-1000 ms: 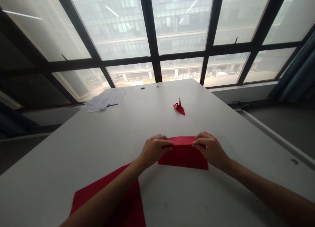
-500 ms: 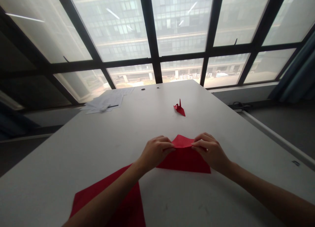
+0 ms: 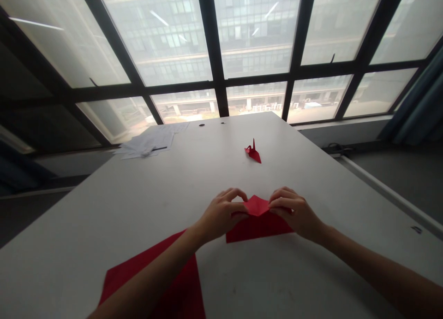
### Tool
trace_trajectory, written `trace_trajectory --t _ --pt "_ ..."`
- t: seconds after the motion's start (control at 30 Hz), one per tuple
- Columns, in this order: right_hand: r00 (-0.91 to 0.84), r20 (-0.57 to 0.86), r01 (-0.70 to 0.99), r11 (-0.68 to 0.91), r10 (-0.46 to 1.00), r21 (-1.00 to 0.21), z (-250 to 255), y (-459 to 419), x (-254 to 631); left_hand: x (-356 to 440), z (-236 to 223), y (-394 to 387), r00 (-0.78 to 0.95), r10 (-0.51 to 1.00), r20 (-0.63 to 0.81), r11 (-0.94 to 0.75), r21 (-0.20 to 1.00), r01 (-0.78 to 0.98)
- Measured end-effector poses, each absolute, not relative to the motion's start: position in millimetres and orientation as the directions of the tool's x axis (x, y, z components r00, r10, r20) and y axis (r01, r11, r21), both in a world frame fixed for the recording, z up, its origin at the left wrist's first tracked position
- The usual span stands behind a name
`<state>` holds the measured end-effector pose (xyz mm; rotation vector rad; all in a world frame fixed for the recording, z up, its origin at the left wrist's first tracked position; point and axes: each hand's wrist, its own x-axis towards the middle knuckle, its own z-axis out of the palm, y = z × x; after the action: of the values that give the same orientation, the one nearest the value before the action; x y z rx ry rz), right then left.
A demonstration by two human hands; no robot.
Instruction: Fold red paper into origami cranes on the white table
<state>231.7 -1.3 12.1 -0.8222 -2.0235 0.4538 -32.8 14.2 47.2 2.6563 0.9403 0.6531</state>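
Note:
A partly folded sheet of red paper (image 3: 258,228) is between my two hands, its raised flap forming a small lighter peak at the top. My left hand (image 3: 224,213) pinches the left side of the flap between thumb and fingers. On the right side, my right hand (image 3: 294,210) grips the paper in the same way, thumb below and fingers above. Under my left forearm lies a larger flat red sheet (image 3: 180,282), partly covered by the arm. Beyond my hands stands a finished red origami crane (image 3: 254,153), touched by neither hand.
The white table (image 3: 138,217) stretches toward large framed windows. Several loose white papers (image 3: 147,139) with a dark pen (image 3: 159,148) on them lie at the far left. A small dark item (image 3: 416,229) sits near the right edge.
The folded paper's lower edge has tilted, its left corner shifting slightly right. Its flap has come down toward me into a diamond shape. My left fingers have arched up a little.

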Motion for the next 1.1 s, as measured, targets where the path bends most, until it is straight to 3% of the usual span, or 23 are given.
trace_trajectory --t 0.1,0.23,0.37,0.6,0.7,0.8,0.87,0.97,1.1 --pt "-0.384 0.58 0.353 0.694 0.719 -0.627 15.5 -2.6 231.5 -31.7 51.0 11.4 0.747 0.576 0.332 -0.808 0.368 0.459" --pt "-0.374 0.561 0.334 0.672 0.738 -0.661 17.7 -4.5 230.4 -29.7 50.8 8.5 0.83 0.482 0.281 -0.821 0.475 0.316" --pt "-0.307 0.588 0.35 0.663 0.748 -0.662 16.9 -5.3 231.2 -27.9 46.3 7.7 0.792 0.52 0.32 -0.78 0.555 0.288" --pt "-0.32 0.602 0.321 0.682 0.732 -0.658 12.3 -4.5 230.0 -26.7 47.8 7.0 0.782 0.529 0.329 -0.764 0.586 0.27" --pt "-0.244 0.587 0.359 0.635 0.772 -0.684 10.4 -1.4 230.7 -28.3 44.8 8.7 0.759 0.566 0.321 -0.73 0.624 0.279" --pt "-0.055 0.45 0.351 0.439 0.891 -0.827 11.4 2.2 233.7 -30.1 39.5 12.4 0.701 0.629 0.336 -0.685 0.665 0.296" --pt "-0.015 0.221 0.184 0.22 0.975 -0.958 13.7 3.1 234.9 -30.6 35.5 14.8 0.636 0.678 0.368 -0.664 0.679 0.314" --pt "-0.219 -0.05 -0.121 -0.078 0.974 -0.99 17.5 0.6 232.0 -30.4 30.1 16.9 0.531 0.722 0.443 -0.666 0.652 0.362" --pt "-0.395 -0.086 -0.254 -0.199 0.915 -0.947 18.7 -6.0 220.2 -29.1 25.9 16.2 0.504 0.688 0.522 -0.724 0.539 0.43"
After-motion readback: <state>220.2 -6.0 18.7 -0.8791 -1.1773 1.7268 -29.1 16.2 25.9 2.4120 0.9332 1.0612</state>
